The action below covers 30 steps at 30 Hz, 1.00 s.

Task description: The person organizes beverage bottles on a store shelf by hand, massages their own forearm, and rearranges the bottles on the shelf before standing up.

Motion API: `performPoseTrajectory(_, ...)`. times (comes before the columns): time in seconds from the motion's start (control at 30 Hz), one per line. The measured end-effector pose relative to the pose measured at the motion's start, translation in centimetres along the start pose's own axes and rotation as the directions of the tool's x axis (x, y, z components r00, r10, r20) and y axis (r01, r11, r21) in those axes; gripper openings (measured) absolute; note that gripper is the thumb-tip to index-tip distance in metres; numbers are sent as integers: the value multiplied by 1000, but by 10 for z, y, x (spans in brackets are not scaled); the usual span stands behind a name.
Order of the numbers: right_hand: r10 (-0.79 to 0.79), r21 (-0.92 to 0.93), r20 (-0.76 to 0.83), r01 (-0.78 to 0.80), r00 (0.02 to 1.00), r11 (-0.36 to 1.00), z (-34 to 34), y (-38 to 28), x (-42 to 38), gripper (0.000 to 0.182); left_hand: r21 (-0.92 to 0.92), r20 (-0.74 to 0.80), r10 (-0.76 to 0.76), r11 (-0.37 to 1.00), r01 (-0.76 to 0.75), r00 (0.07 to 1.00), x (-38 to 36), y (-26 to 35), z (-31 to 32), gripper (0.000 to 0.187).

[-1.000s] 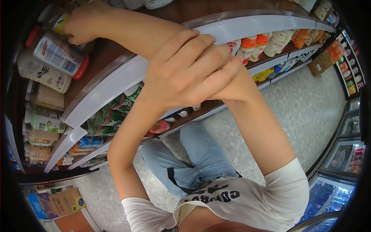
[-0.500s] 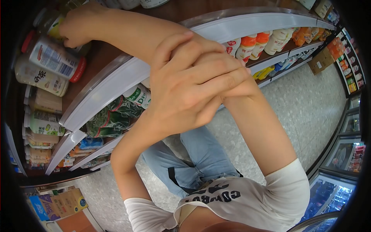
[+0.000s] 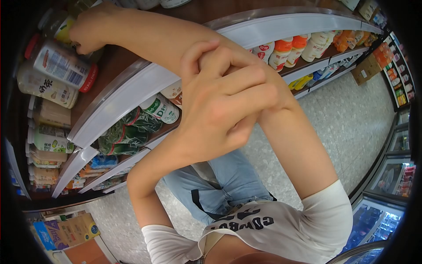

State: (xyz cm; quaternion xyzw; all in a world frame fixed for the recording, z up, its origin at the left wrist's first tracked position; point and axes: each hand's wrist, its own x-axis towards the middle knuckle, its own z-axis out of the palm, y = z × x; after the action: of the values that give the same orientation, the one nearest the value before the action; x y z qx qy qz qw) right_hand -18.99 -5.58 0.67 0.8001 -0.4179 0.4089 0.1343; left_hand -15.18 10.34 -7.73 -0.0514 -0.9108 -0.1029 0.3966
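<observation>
My left hand (image 3: 226,99) lies across my right forearm (image 3: 259,75), with its fingers bent and apart and the fingertips against the skin. It holds no object. At the upper left, my right hand (image 3: 90,28) is closed around a dark bottle with a yellow label (image 3: 66,31) on the top shelf; part of the bottle is hidden by the hand. Right below it stand a jar with a red lid and a white label (image 3: 61,66) and a milk tea bottle (image 3: 46,86).
A curved shelf edge (image 3: 110,101) runs under my right forearm. Lower shelves hold green bottles (image 3: 127,136), white bottles with orange caps (image 3: 281,53) and packaged drinks. Cardboard boxes (image 3: 70,231) stand at lower left, another box (image 3: 365,70) at right. Glass-front coolers (image 3: 373,220) line the right side.
My left hand's fingers have bent and drawn back along my right forearm, uncovering more of the shelf behind. My right hand stays almost still at the bottle.
</observation>
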Motion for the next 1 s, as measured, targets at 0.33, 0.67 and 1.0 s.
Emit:
performPoseTrajectory(0.33, 8, -11, 8, -8, 1000, 1000, 1, 1, 3, 20, 18, -57, 17, 1000, -16, 998, -2, 2, 5, 26)
performPoseTrajectory(0.67, 13, -8, 14, -13, 1000, 1000, 2, 3, 4, 20, 75, -177, 95, 994, -83, 980, -6, -4, 13, 13)
performPoseTrajectory(1.0, 11, 8, 7, -11, 1000, 1000, 5, 3, 9, 20, 75, -138, 116, 991, -106, 984, -9, -7, 10, 22)
